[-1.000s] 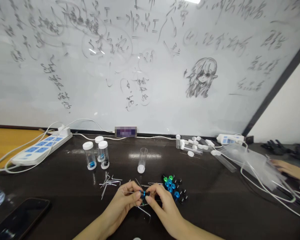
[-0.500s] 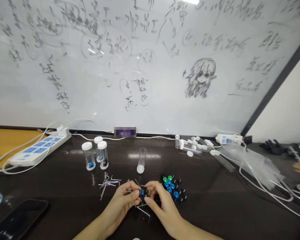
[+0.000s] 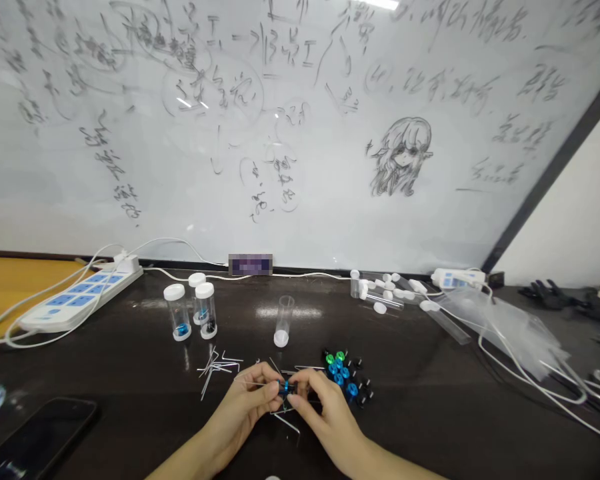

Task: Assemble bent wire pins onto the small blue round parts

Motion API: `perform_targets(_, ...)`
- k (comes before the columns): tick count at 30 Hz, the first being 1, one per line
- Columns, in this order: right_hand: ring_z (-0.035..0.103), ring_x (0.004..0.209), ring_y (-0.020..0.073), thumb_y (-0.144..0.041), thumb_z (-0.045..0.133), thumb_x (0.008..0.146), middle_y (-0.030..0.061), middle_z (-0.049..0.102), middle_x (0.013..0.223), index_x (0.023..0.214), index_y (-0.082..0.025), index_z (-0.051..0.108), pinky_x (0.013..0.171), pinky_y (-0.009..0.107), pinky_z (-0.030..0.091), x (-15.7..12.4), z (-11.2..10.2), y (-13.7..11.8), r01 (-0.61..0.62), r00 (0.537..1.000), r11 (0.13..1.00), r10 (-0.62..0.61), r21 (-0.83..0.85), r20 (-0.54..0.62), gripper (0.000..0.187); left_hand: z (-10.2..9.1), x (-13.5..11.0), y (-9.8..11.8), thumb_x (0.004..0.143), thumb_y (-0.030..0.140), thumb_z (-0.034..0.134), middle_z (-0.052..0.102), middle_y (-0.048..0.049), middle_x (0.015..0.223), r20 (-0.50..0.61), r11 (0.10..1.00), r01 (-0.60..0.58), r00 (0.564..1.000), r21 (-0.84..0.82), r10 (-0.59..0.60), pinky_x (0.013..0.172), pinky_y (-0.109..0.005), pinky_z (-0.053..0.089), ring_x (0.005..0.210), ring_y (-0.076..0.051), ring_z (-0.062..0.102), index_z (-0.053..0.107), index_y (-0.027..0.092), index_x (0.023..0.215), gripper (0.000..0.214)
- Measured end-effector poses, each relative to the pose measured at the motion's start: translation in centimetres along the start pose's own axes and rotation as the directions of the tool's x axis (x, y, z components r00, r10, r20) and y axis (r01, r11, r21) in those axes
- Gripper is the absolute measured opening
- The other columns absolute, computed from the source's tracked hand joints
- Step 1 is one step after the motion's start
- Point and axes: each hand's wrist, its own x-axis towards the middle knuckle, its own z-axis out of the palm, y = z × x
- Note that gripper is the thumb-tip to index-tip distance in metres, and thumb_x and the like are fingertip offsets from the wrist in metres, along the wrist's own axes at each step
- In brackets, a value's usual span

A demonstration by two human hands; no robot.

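Near the front middle of the dark table, my left hand (image 3: 245,407) and my right hand (image 3: 325,407) meet fingertip to fingertip. A small blue-and-black screw part (image 3: 286,387) sits between them, with the right thumb and fingers closed on its black end. Pinched in my left hand is a thin metal hex key (image 3: 254,383), whose tip by the blue part is hidden by fingers. Loose L-shaped hex keys (image 3: 286,422) lie below the hands, and a pile of hex keys (image 3: 213,367) is to the left. Blue, green and black screws (image 3: 345,373) are grouped at right.
A clear tube (image 3: 284,317) with a white base stands ahead; several capped tubes (image 3: 178,313) hold parts at left. Tubes and white caps (image 3: 380,307) lie back right. Power strips (image 3: 80,293), white cables (image 3: 510,373), a plastic bag (image 3: 505,327) and a phone (image 3: 40,437) surround the area.
The blue part has turned slightly between my fingertips, and my hands otherwise keep their place. Another person's hand at the far right edge has gone out of view.
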Motion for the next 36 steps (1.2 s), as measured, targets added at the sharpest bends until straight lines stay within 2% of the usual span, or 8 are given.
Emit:
perform_targets(6,0.055,0.074,0.0161,-0.026,0.056,0.09,-0.0014,0.059,0.077,0.092,-0.021,0.058,0.068,0.025,0.04,0.11,-0.07,-0.18,-0.017,1.0,1.0,0.017,0.003,0.011,0.006,0.15,0.1,0.15,0.074,0.015,0.07,0.059,-0.0009,0.071,-0.003,1.0,-0.006,1.0,0.004,0.006,0.063,-0.017,0.045,0.063,-0.007,0.056,0.064,0.012,0.076,0.007)
perform_targets(12,0.053,0.073,0.0164,-0.033,0.048,0.094,-0.0013,0.058,0.073,0.079,-0.02,0.057,0.068,0.026,0.039,0.07,-0.24,-0.15,-0.036,0.999,0.999,0.036,0.001,0.032,0.022,0.18,-0.1,0.09,0.074,0.016,0.07,0.061,-0.0016,0.072,0.007,1.0,-0.004,1.0,0.017,0.004,0.063,-0.017,0.044,0.063,-0.007,0.055,0.064,0.013,0.076,0.008)
perform_targets(14,0.053,0.074,0.0164,-0.032,0.045,0.096,-0.0012,0.058,0.075,0.085,-0.021,0.057,0.07,0.026,0.04,0.03,-0.28,-0.16,-0.036,0.999,0.999,0.035,0.03,0.032,0.02,0.2,-0.12,0.11,0.074,0.017,0.071,0.06,-0.001,0.071,-0.008,1.0,-0.006,1.0,0.017,0.006,0.063,-0.017,0.044,0.062,-0.007,0.055,0.064,0.013,0.076,0.008)
perform_targets(16,0.054,0.077,0.0162,-0.032,0.046,0.095,-0.0008,0.058,0.082,0.1,-0.022,0.054,0.072,0.026,0.041,-0.03,-0.26,-0.18,-0.035,0.999,0.996,0.035,0.078,0.006,0.013,0.2,-0.07,0.13,0.073,0.017,0.071,0.06,-0.0007,0.072,-0.018,1.0,-0.008,1.0,0.013,0.008,0.063,-0.017,0.045,0.062,-0.007,0.055,0.064,0.013,0.076,0.009)
perform_targets(19,0.054,0.08,0.0162,-0.031,0.049,0.094,-0.0002,0.057,0.089,0.109,-0.024,0.048,0.074,0.026,0.041,-0.14,-0.19,-0.21,-0.032,0.999,0.994,0.033,0.108,-0.009,0.017,0.22,0.02,0.12,0.074,0.017,0.071,0.06,-0.0012,0.073,-0.016,1.0,-0.009,1.0,0.009,0.01,0.062,-0.017,0.044,0.062,-0.007,0.055,0.064,0.013,0.076,0.008)
perform_targets(24,0.054,0.083,0.0174,-0.033,0.046,0.095,-0.0003,0.058,0.087,0.097,-0.024,0.054,0.076,0.027,0.039,-0.15,-0.3,-0.46,-0.021,0.999,0.999,0.02,0.027,0.027,0.013,0.26,-0.07,0.08,0.074,0.017,0.071,0.06,-0.0009,0.072,-0.002,1.0,-0.003,1.0,0.018,0.003,0.063,-0.018,0.045,0.063,-0.007,0.055,0.064,0.013,0.076,0.008)
perform_targets(32,0.05,0.075,0.0157,-0.034,0.035,0.1,-0.0017,0.054,0.074,0.075,-0.02,0.05,0.07,0.026,0.036,0.01,-0.4,-0.62,-0.019,0.999,0.997,0.021,-0.075,0.028,0.032,0.63,-0.24,0.21,0.071,0.016,0.073,0.058,0.0002,0.069,0.02,0.999,0.004,1.0,0.044,-0.005,0.059,-0.019,0.043,0.06,-0.008,0.054,0.064,0.013,0.074,0.01)
perform_targets(36,0.049,0.072,0.0153,-0.034,0.032,0.1,-0.0021,0.054,0.071,0.069,-0.019,0.049,0.071,0.027,0.035,0.07,-0.24,-0.26,0.005,0.999,0.994,0.0,-0.105,0.044,0.038,0.68,-0.16,0.14,0.07,0.016,0.074,0.058,0.0003,0.07,0.036,0.999,-0.014,0.999,0.052,0.012,0.059,-0.02,0.043,0.06,-0.008,0.054,0.063,0.014,0.074,0.012)
